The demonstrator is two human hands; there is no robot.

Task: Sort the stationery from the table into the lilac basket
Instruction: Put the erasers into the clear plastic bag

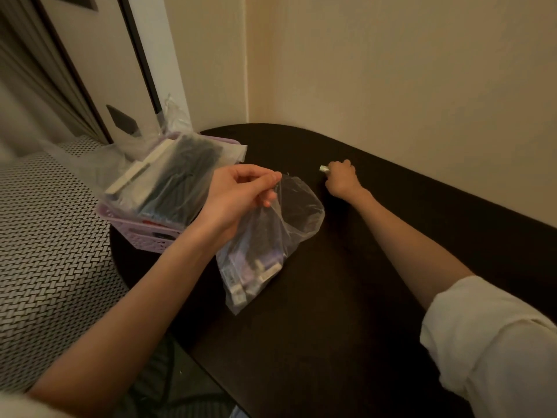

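The left hand [241, 196] pinches the top edge of a clear plastic bag [265, 242], which hangs down onto the dark table [346, 297] with small lilac and white items at its bottom. Further back, the right hand [340, 179] is curled around a small pale piece [323, 168] on the tabletop. The lilac basket [144, 230] stands at the table's left edge, just beside the left hand, stuffed with bagged stationery [168, 176].

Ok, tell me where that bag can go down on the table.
Bare table lies right of the bag, between both forearms, and along the wall past the right hand. The left end is crowded: the basket is heaped full.
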